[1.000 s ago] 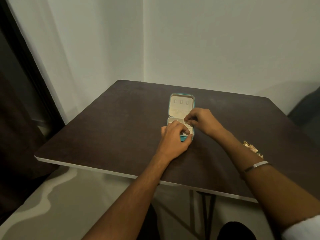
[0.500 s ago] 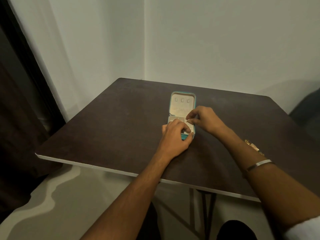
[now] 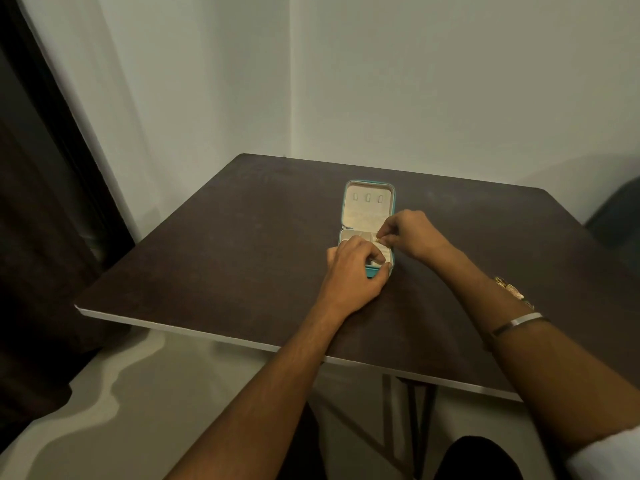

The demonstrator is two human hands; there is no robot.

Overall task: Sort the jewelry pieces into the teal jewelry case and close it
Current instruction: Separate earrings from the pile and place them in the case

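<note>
The case (image 3: pixel 367 216) lies open mid-desk (image 3: pixel 214 258), lid flat toward the far edge. The left hand (image 3: pixel 353 271) curls over its near end, steadying it. The right hand (image 3: pixel 412 233) pinches a small gold piece (image 3: pixel 378 240) over the tray's right side. More jewelry (image 3: pixel 509 289) waits near the right edge, so sorting seems unfinished and closing is still to do.

Nothing to read here: no lettering, label, brand or number shows on the teal jewelry case (image 3: pixel 368 206), and none on the dark tabletop (image 3: pixel 242 244) either.
</note>
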